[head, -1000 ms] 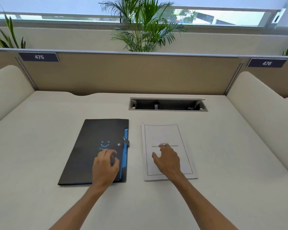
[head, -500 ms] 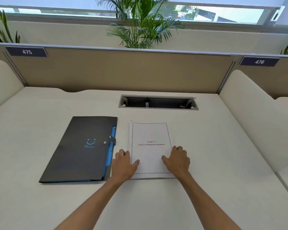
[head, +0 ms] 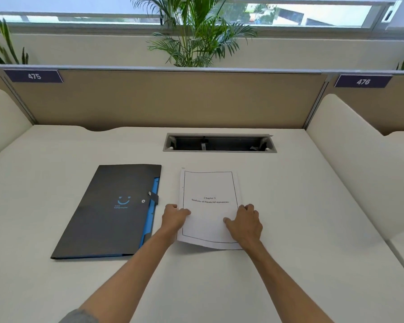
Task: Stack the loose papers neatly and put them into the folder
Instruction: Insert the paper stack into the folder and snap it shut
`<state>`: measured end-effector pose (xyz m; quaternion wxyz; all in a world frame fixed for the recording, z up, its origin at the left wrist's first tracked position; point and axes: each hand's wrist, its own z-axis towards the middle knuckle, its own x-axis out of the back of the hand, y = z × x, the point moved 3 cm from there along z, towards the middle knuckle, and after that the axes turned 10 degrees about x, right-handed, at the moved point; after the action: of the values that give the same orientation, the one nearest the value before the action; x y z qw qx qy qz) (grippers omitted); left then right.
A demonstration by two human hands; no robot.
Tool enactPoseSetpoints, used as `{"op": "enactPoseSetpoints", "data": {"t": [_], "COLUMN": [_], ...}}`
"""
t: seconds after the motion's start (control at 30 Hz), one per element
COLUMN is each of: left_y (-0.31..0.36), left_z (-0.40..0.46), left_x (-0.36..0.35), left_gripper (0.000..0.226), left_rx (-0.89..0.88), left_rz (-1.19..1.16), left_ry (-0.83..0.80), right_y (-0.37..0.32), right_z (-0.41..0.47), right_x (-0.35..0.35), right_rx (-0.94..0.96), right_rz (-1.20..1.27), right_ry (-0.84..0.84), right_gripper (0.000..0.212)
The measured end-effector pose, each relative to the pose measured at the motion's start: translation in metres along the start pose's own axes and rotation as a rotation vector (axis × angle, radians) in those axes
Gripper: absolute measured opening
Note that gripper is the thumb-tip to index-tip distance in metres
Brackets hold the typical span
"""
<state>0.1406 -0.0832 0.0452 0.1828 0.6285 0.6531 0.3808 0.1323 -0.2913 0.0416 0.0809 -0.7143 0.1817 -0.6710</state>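
A stack of white papers point(head: 209, 190) with a printed title page lies on the desk, its near edge lifted and bowed off the surface. My left hand point(head: 174, 217) grips the stack's left edge, thumb on top. My right hand point(head: 245, 221) holds the right edge, thumb on the page. To the left of the papers lies a dark grey folder point(head: 107, 213), closed and flat, with a blue smile logo, blue inner tabs and a snap strap on its right side. The folder and the papers do not touch.
A white desk point(head: 301, 217) carries everything. A recessed cable tray point(head: 219, 143) opens behind the papers. Tan partition panels point(head: 168, 101) with labels 475 and 476 close the back; padded side dividers stand left and right. Plants rise behind the partition.
My left hand left the folder and came to the papers' left edge. Both hands now grip the stack's sides, and its near edge has risen off the desk.
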Motion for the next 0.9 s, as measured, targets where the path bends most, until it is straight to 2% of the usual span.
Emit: {"op": "enactPoseSetpoints", "data": {"t": [0.17, 0.27, 0.37, 0.43, 0.47, 0.53, 0.6, 0.7, 0.77, 0.9], "left_y": [0.0, -0.001, -0.001, -0.001, 0.0, 0.004, 0.007, 0.015, 0.022, 0.037], "left_z": [-0.001, -0.003, -0.01, -0.012, -0.013, -0.019, -0.023, -0.026, -0.026, -0.027], "left_x": [-0.006, -0.005, 0.0, 0.004, 0.006, 0.01, 0.012, 0.016, 0.02, 0.025], "left_gripper": [0.039, 0.04, 0.039, 0.033, 0.027, 0.016, 0.016, 0.025, 0.029, 0.032], "left_rx": [0.098, 0.059, -0.006, -0.067, -0.107, -0.174, -0.219, -0.289, -0.313, -0.367], "left_rz": [-0.068, -0.026, -0.056, -0.104, -0.13, -0.18, -0.199, -0.19, -0.195, -0.208], "left_ry": [-0.186, -0.217, -0.221, -0.235, -0.252, -0.292, -0.31, -0.315, -0.292, -0.255], "right_y": [0.0, 0.002, 0.01, 0.015, 0.016, 0.014, 0.009, -0.003, -0.01, -0.021], "right_z": [0.0, 0.002, 0.01, 0.017, 0.02, 0.023, 0.025, 0.02, 0.015, 0.008], "right_x": [0.001, 0.003, 0.007, 0.017, 0.023, 0.037, 0.05, 0.064, 0.072, 0.08], "right_rx": [-0.017, -0.027, -0.06, -0.116, -0.144, -0.148, -0.079, -0.007, 0.041, 0.129], "right_rz": [0.01, 0.067, 0.336, 0.603, 0.741, 0.993, 1.191, 1.371, 1.419, 1.443], "right_ry": [-0.003, -0.006, 0.0, 0.009, 0.004, -0.046, -0.075, -0.016, 0.043, 0.143], "right_gripper": [0.051, 0.062, 0.097, 0.106, 0.103, 0.083, 0.053, 0.027, 0.016, 0.015]}}
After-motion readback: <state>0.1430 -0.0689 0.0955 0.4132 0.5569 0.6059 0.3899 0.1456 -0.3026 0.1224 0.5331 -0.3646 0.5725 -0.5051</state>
